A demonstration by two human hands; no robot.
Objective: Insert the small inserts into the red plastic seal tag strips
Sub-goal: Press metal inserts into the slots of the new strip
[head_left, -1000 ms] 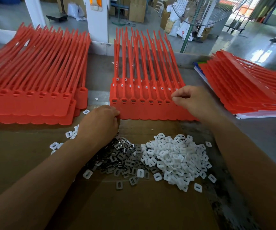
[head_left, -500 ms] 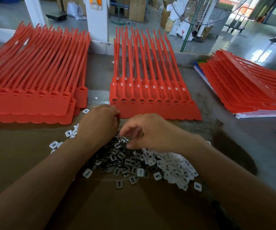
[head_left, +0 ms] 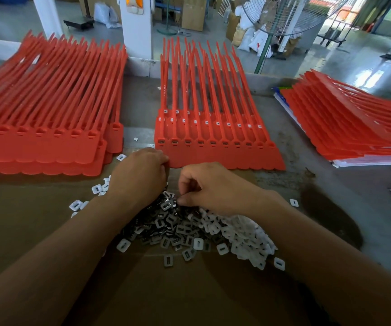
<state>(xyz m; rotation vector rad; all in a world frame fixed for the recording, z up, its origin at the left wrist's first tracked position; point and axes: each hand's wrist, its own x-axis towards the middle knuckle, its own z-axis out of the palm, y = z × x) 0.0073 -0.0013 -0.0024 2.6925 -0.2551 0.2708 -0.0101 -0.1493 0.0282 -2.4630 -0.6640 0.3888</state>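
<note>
The left hand (head_left: 140, 175) is curled knuckles-up at the near left corner of the middle sheet of red seal tag strips (head_left: 213, 128); whether it grips anything cannot be told. Just beside it, the right hand (head_left: 215, 187) reaches down with thumb and forefinger pinched together at the top of a heap of dark metal inserts (head_left: 166, 229), its fingertips (head_left: 182, 201) touching them; a held piece cannot be made out. White plastic inserts (head_left: 243, 238) lie heaped against the dark ones on brown cardboard (head_left: 142, 290) covering the worktop (head_left: 344, 184). Further stacks of red strips lie to the left (head_left: 44, 118) and right (head_left: 344, 123).
</note>
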